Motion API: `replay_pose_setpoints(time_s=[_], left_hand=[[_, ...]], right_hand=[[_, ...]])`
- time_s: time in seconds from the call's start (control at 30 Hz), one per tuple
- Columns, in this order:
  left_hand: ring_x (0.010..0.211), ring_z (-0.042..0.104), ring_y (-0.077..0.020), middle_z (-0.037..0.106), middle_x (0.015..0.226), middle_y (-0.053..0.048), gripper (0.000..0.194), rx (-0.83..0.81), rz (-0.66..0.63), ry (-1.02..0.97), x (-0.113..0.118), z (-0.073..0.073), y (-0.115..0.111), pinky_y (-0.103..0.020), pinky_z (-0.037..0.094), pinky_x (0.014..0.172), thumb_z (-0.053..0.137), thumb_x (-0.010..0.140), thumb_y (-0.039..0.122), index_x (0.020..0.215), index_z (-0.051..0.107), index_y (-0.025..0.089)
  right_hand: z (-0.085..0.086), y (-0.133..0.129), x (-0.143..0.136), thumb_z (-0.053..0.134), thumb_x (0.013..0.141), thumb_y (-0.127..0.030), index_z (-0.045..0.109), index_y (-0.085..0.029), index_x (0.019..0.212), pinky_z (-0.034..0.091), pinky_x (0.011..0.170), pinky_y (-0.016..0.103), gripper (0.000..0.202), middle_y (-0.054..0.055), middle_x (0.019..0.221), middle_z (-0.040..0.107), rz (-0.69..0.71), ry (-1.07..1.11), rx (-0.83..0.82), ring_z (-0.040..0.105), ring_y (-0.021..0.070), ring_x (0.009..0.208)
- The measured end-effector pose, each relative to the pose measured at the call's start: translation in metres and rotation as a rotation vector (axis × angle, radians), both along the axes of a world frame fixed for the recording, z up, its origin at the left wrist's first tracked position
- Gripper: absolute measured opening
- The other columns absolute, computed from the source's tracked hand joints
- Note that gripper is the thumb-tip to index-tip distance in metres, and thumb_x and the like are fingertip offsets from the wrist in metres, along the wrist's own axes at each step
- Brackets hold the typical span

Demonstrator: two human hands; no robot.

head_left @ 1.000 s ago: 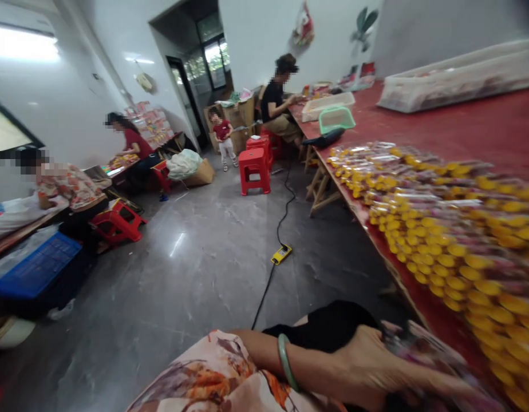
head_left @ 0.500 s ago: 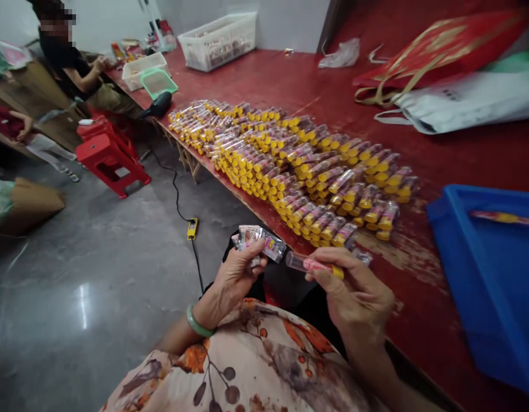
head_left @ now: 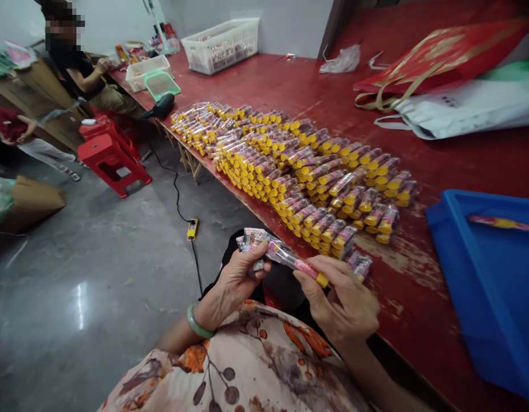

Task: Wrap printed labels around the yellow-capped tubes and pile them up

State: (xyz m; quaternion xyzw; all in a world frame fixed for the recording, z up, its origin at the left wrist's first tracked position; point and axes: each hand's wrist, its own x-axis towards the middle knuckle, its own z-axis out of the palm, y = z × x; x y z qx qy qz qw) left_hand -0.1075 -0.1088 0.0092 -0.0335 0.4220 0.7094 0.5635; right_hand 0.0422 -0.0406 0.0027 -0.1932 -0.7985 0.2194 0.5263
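My left hand (head_left: 243, 272), a green bangle on its wrist, is closed around a small bunch of shiny printed sachets (head_left: 252, 236), the thumb on top. Between the fingers and thumb of my right hand (head_left: 344, 306) is a clear plastic tube (head_left: 306, 267) with a pink-red label and a yellow end. Its clear end points left and overlaps the sachet sticking out of my left hand; whether the sachet is inside the tube I cannot tell. Beside my hands, a large stack of filled tubes with yellow ends (head_left: 247, 163) lies on the red table (head_left: 285, 86).
At right a blue tray (head_left: 483, 297) holds one wrapped piece. Behind it lie a red bag (head_left: 445, 54) and a white bag (head_left: 462, 111). A white basket (head_left: 221, 48) stands at the back. Red stools (head_left: 114, 160), a cable and two people are at left.
My right hand has moved left and slightly down with the tube, bringing its clear end onto the sachet at my left hand. My left hand keeps its grip on the sachets.
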Motion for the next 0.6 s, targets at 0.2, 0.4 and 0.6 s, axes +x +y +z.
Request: replay_pose_setpoints(time_s=[0.2,0.4,0.6], left_hand=[[0.051,0.055,-0.0066,0.061,0.068,0.001,0.037,0.003,-0.012,0.181,0.005,0.003,-0.004,-0.016,0.038,0.044,0.082,0.063,0.039,0.080,0.061,0.014],[0.053,0.055,-0.0068,0.062,0.068,-0.001,0.032,0.018,-0.023,0.213,0.004,0.005,-0.005,-0.016,0.039,0.045,0.081,0.064,0.034,0.079,0.063,0.013],[0.053,0.054,-0.0066,0.064,0.070,-0.002,0.040,0.056,-0.028,0.149,0.003,0.004,-0.003,-0.015,0.040,0.045,0.086,0.056,0.037,0.079,0.064,0.013]], right_hand=[[-0.008,-0.006,-0.004,0.071,0.078,-0.016,0.061,-0.025,0.109,0.057,0.071,0.032,0.033,0.003,0.092,0.069,-0.043,0.022,-0.053,0.067,0.0193,0.081],[-0.012,-0.011,-0.008,0.067,0.079,-0.011,0.059,-0.022,0.116,0.057,0.078,0.035,0.039,0.007,0.102,0.065,0.108,0.049,-0.145,0.064,0.0208,0.092],[-0.004,-0.006,0.008,0.049,0.089,-0.011,0.053,-0.025,0.128,0.057,0.078,0.036,0.042,0.011,0.126,0.050,0.442,-0.071,-0.414,0.061,0.0211,0.100]])
